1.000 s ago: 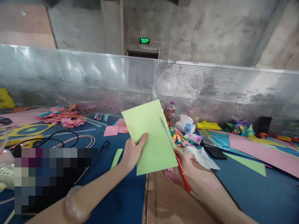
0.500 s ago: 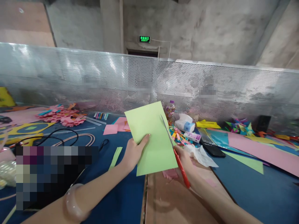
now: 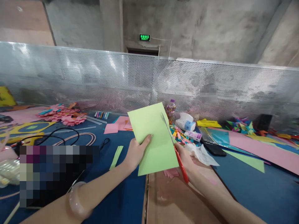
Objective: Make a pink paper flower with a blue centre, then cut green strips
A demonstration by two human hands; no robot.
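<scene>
A sheet of light green paper (image 3: 156, 146) is held up in front of me, tilted a little. My left hand (image 3: 137, 151) grips its left edge, thumb on the near face and the other fingers hidden behind. Red-handled scissors (image 3: 181, 166) are in my right hand (image 3: 185, 158), at the sheet's right edge. Their blades point up and lie along the near face of the paper, close to its right side. How far the blades are parted is hard to make out.
A brown board (image 3: 168, 199) lies below the sheet on the blue table (image 3: 126, 193). Green strips (image 3: 116, 157) lie left; crumpled tissue (image 3: 204, 155), a phone (image 3: 213, 148) and pink paper (image 3: 263, 149) lie right. Behind stand a bottle (image 3: 171, 107) and a perforated metal partition (image 3: 112, 81).
The green paper and both hands have shifted very slightly right in view. The scissors stay at the sheet's right side, their handle a little higher.
</scene>
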